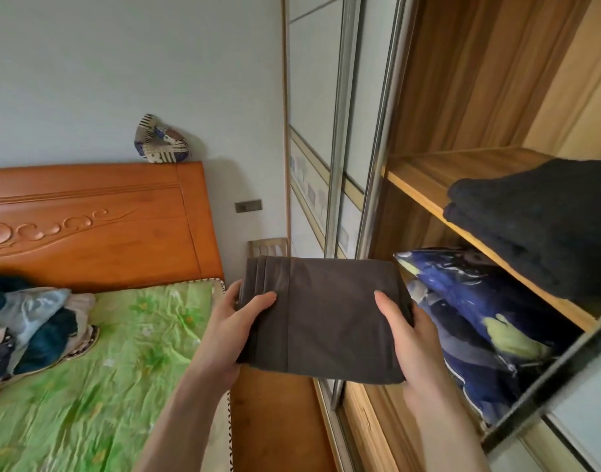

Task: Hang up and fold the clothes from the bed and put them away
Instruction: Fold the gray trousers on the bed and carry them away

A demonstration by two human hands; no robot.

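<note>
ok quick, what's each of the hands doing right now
Left hand: holding the left edge of the folded dark garment.
Right hand: holding its right edge.

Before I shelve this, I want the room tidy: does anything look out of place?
Yes: a patchwork cloth bundle sits on top of the headboard against the wall, an odd perch. Crumpled clothes lie on the bed, unfolded.

One head-worn wide-angle view looks forward and down. It sits close above the bed edge, facing the open wardrobe.
</note>
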